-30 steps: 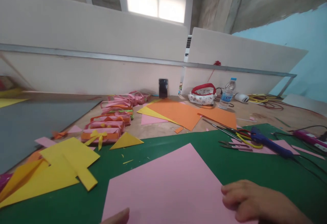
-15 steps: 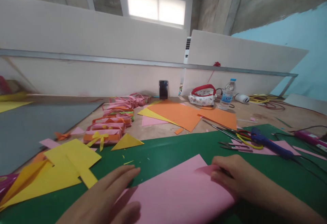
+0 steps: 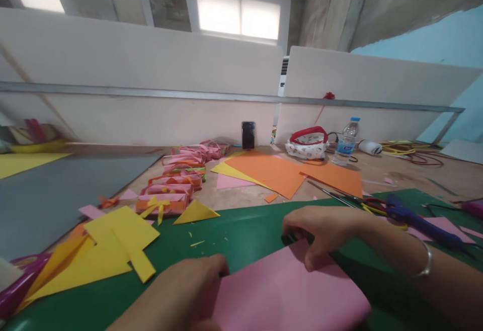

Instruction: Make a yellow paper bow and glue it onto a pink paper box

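right grip (image 3: 320, 233) pinches the far edge of the pink paper sheet (image 3: 287, 293); left grip (image 3: 188, 291) presses flat, unclenched, on its near-left edge, the sheet between them.

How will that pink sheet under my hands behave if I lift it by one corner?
The pink sheet looks thin and lies flat, so it will probably droop. It likely weighs almost nothing. On the smooth green mat it may slide unless the left hand holds it down.
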Motion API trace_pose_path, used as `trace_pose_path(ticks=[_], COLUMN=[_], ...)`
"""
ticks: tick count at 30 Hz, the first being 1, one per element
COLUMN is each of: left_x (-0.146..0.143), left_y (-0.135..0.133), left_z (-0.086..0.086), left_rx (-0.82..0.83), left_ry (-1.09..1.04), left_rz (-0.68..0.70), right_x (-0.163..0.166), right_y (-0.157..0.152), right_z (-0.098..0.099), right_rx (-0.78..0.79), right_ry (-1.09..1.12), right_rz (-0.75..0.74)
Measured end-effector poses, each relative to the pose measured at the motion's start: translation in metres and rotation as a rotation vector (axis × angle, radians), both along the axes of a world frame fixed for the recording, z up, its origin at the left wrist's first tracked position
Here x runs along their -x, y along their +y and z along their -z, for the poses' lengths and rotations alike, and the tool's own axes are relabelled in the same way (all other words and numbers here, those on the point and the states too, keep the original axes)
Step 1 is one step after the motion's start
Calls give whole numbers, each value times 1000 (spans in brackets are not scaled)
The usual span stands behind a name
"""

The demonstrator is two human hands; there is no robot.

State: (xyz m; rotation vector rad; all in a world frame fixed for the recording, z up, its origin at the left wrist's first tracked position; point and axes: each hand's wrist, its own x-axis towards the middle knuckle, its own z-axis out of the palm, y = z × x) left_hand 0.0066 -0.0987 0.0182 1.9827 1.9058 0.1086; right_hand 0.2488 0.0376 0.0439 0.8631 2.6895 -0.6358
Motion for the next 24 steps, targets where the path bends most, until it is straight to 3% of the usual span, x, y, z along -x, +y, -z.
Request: trace_pose_path(ticks=[5, 12, 16, 24], left_x=[15, 40, 53, 63], left_y=[26, 75, 76, 72], left_z=[-3, -18, -9, -11], left_rx=[40, -62, -84, -152], left_ry=[-97, -188, -255, -323], left_rz=[-15, -25, -27, -77], right_x=[2, -9, -12, -11], right_y=[15, 43, 47, 45], right_z=[3, -5, 8, 15], right_rx=[87, 69, -13, 62], right_ry=[44, 293, 324, 417], right_rz=[-75, 111, 247, 301])
